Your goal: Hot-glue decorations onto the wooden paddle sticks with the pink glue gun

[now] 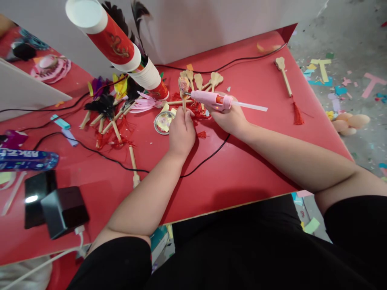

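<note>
My left hand [182, 133] is closed around the handle of a small wooden stick with a broad, rounded head [184, 84], held upright. The face of that head looks pinkish and mottled. In my right hand [228, 120] is a pink hot glue gun [210, 99], its metal nozzle touching or very near the lower part of the head. A clear glue stick [250, 106] pokes out of the gun's back. Beside my left hand lies a round tin [156, 125] with yellowish scraps in it. Several plain wooden sticks [215, 79] with red tassels lie just behind my hands.
Stacked paper cups [148, 76] stand at the back. Left of them lie sticks with black feathers [104, 105]. A black cord [208, 162] runs across the red table [256, 169]. A black charger box [65, 211] sits front left, and one tasselled stick [284, 76] lies far right.
</note>
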A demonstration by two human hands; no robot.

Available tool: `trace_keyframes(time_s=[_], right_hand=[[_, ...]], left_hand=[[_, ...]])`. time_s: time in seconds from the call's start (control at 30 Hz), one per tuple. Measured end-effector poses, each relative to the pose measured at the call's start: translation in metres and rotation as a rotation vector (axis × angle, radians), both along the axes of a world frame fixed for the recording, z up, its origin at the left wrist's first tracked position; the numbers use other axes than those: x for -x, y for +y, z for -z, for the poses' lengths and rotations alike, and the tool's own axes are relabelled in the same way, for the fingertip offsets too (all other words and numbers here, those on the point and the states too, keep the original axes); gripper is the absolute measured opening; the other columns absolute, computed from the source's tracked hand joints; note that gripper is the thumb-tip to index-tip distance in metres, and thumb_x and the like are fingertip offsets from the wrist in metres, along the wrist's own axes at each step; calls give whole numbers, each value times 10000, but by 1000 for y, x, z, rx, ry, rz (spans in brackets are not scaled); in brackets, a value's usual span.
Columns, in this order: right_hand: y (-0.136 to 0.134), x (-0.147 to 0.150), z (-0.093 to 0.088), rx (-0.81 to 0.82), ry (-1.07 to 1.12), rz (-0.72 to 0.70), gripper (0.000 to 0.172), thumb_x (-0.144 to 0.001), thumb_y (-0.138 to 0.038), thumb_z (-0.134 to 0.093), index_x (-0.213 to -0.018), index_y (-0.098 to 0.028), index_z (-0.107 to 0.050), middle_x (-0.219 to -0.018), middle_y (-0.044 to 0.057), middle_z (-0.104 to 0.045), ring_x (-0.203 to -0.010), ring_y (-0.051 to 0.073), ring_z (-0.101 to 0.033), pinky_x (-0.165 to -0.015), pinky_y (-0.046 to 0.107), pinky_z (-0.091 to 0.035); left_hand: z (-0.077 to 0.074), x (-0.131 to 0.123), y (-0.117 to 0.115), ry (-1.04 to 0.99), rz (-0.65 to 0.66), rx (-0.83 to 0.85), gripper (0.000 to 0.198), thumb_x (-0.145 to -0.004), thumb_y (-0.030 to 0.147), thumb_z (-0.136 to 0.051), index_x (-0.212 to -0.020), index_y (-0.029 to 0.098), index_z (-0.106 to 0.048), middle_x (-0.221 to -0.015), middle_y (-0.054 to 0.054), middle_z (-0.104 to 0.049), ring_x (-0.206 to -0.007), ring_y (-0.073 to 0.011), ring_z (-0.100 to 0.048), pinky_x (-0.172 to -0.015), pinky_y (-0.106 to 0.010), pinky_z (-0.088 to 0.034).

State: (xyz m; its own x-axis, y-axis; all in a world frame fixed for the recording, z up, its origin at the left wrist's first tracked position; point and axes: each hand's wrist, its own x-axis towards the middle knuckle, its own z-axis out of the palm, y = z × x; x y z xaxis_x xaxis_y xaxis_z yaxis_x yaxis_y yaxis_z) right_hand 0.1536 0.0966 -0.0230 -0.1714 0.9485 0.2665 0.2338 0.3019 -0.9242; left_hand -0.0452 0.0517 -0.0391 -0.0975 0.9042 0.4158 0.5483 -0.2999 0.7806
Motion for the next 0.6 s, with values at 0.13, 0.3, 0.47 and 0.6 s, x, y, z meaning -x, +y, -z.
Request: trace_keyframes(time_s=[0.13,0.3,0.47,0.6], right_hand=[[1,0,5,-20,39,-21,211,-947,-354,-762,-1121,-241,-802,-1174,113,-872,-1128,328,-838,-1093,495,-687],[-1,-1,3,18,23,27,294,-935,-416,-805,-1155,-222,-817,-1216,123,-868,-1212,361,-825,-1164,543,-663],[-1,-1,4,24,20,44,344,-925,-496,-807,-1142,-229,-810,-1137,106,-865,-1162,360,-829,-1131,554,-679],[0,-1,8,17,26,45,341,-920,-493,-806,-1130,-224,-806,-1114,108,-858,-1127,349,-827,-1105,550,-690]], left_hand=[[-4,-3,-2,9,21,4,419,-1211,564,-473,-1028,238,-661,-869,-39,-648,-790,-226,-607,-854,-373,-489],[-6,-5,-2,-57,29,10,366,-1194,539,-544,-1017,243,-664,-853,-30,-645,-764,-215,-593,-831,-363,-487],[-7,-5,-2,-106,35,43,314,-1164,507,-624,-995,249,-675,-810,-11,-615,-732,-208,-582,-809,-356,-483],[-8,-5,-3,-96,42,32,318,-1173,504,-611,-996,249,-680,-820,-18,-625,-751,-210,-590,-816,-353,-501]])
